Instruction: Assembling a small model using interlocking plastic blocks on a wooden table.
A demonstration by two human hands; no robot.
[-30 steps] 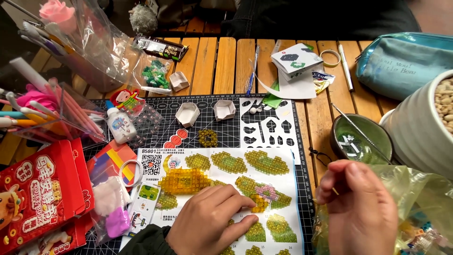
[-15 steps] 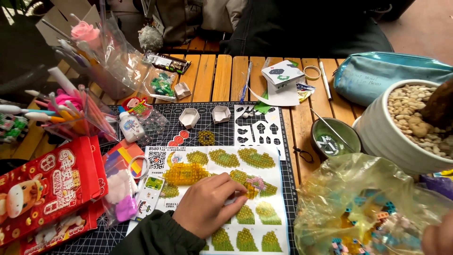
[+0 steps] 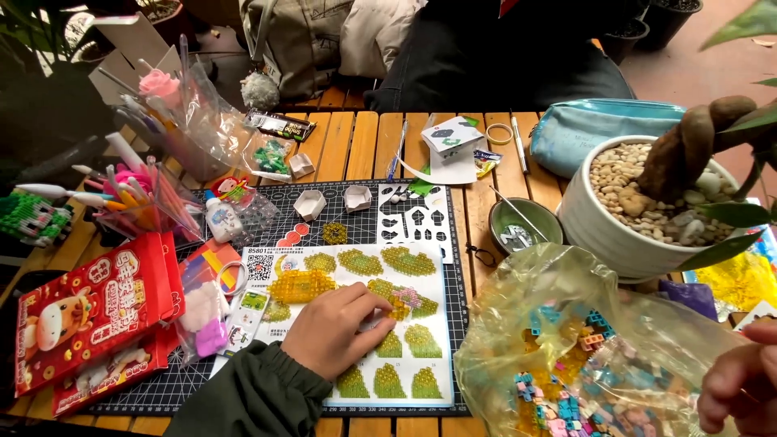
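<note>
Your left hand [image 3: 336,328] rests palm down on the white pattern sheet [image 3: 356,320], fingers loosely curled and fingertips [image 3: 380,306] touching the sheet just beside the yellow and green bead clusters [image 3: 303,285]. It grasps nothing that can be seen. The sheet lies on the dark gridded cutting mat [image 3: 324,218], near the middle of the slatted wooden table [image 3: 364,146].

Your right hand [image 3: 740,388] sits at the near right edge of the view, fingers bent against the clear plastic bag [image 3: 566,356] of small coloured building pieces. Whether it pinches the bag film or only touches it cannot be told.

Beyond the bag, a small green bowl [image 3: 526,222] stands on the table with a thin metal tool resting across it. A white planter [image 3: 623,218] filled with pebbles stands right of the bowl. A red printed box [image 3: 89,311] lies at the near left, and a clear pouch of pens [image 3: 137,198] lies beyond it.
</note>
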